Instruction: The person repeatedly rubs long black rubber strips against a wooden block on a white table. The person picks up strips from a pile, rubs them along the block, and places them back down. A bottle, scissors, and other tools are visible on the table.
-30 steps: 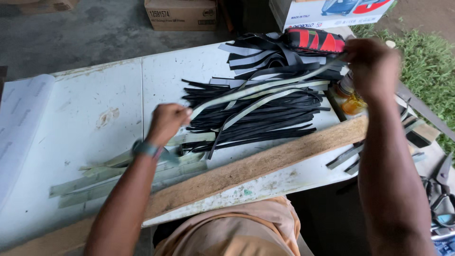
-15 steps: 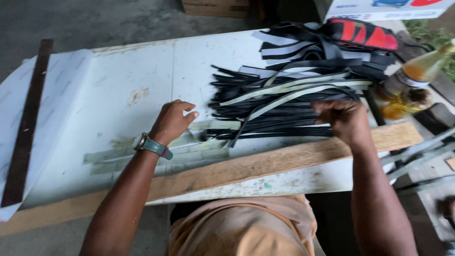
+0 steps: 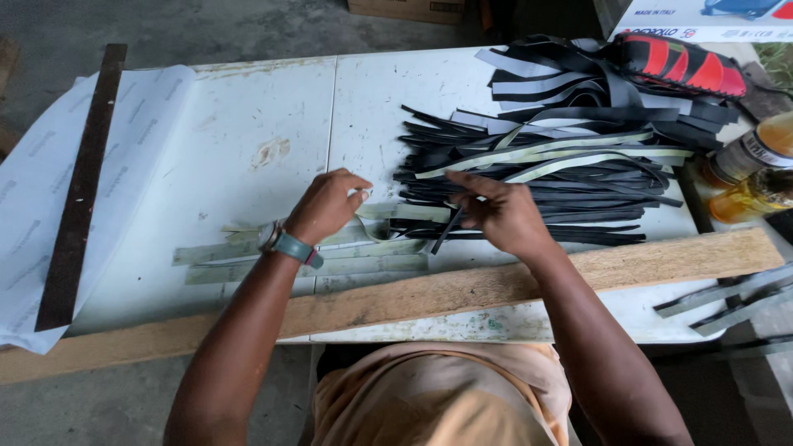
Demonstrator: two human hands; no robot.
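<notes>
White table (image 3: 248, 124): right hand (image 3: 504, 216) back from bottles, now pinching black strip (image 3: 443, 235); left hand (image 3: 326, 206) pressing pale strips (image 3: 248, 252).

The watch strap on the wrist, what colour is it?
The watch strap on the left hand is teal, seen in the head view.

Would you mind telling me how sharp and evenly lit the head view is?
Head view: soft, even daylight, no harsh shadows; the left hand, right hand and black strips are sharp; mild glare on the white table; wide-angle bending near the edges.
</notes>
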